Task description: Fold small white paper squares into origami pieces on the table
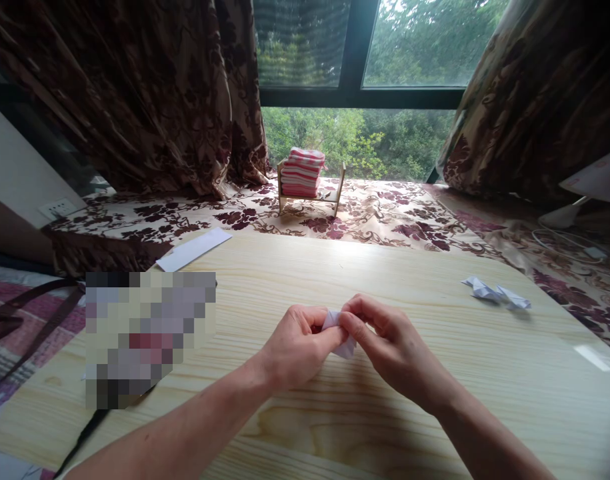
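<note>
Above the middle of the wooden table (415, 267), a small piece of folded white paper (343, 348) is pinched between my two hands. My left hand (299, 340) is closed on its left side, thumb and fingers pressed together. From the right, my right hand (379, 330) grips the paper's upper edge between thumb and forefinger. The fingers hide part of the paper, so its full shape cannot be made out. Two folded white paper pieces (485, 289) lie close together on the right of the table, apart from both hands.
A white paper strip (197, 249) lies at the table's far left edge. Nearer, a blurred-out object (149, 340) has a black cable (87, 433) running from it. Beyond the table, a small wooden rack (341, 190) holds folded red-and-white cloths (302, 175). A lamp (597, 177) stands far right.
</note>
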The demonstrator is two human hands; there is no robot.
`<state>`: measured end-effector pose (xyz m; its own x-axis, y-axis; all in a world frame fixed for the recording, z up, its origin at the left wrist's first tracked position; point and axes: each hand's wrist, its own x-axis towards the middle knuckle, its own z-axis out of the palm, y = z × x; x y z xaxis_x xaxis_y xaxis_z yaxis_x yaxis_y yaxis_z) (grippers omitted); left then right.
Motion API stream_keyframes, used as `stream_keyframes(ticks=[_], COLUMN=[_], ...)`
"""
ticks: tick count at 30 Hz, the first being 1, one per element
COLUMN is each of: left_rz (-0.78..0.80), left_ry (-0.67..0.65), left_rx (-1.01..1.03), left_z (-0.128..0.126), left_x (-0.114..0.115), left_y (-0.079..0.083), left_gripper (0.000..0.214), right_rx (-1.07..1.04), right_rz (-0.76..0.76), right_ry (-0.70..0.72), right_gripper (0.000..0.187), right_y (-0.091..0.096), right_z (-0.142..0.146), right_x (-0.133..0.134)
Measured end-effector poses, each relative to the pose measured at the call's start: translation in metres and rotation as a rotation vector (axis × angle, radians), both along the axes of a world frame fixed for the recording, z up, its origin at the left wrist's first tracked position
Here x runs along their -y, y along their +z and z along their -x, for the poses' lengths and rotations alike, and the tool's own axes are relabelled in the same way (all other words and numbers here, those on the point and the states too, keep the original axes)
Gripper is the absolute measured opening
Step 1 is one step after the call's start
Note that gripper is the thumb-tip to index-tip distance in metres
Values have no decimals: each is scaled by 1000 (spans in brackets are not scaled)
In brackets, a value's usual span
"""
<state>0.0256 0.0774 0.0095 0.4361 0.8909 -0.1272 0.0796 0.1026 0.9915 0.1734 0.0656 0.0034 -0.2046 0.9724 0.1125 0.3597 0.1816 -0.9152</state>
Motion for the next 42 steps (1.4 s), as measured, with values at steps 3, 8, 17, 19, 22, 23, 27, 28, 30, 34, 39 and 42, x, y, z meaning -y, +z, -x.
stream_keyframes(ticks=[3,8,17,19,22,23,27,28,30,34,39,42], left_rz=[27,25,83,83,72,68,50,48,46,47,169,179], left_ry=[43,114,178,193,207,201,184,182,178,199,269,254], left_rx=[11,101,69,83,84,80,79,80,68,92,199,208], left_z=[0,1,1,2,3,3,1,1,1,0,-1,0], left_x=[-1,-3,-5,-6,-8,-8,-8,-8,-7,-6,-7,-7], left_y=[-1,-2,-2,-1,-1,-1,-5,-6,-7,-7,-5,-5], left_gripper=[23,17,20,26,29,27,23,22,21,21,24,24], right_rx=[-18,37,43,51,53,51,44,45,48,28,-4,20], right_rz=[7,35,38,27,12,12,19,19,20,-1,-10,0], right_ry=[-17,-64,-17,-32,-44,-42,-18,-15,-5,-1,-97,-79], right_gripper=[27,37,30,30,31,31,32,32,31,29,34,33], right_y=[0,2,-1,-2,-3,-3,-3,-3,-4,-4,-2,0], right_z=[-1,-8,-3,-4,-5,-6,-4,-4,-2,0,-4,-5], right_x=[-2,-7,-2,-3,-4,-4,-3,-2,-1,-1,-5,-6])
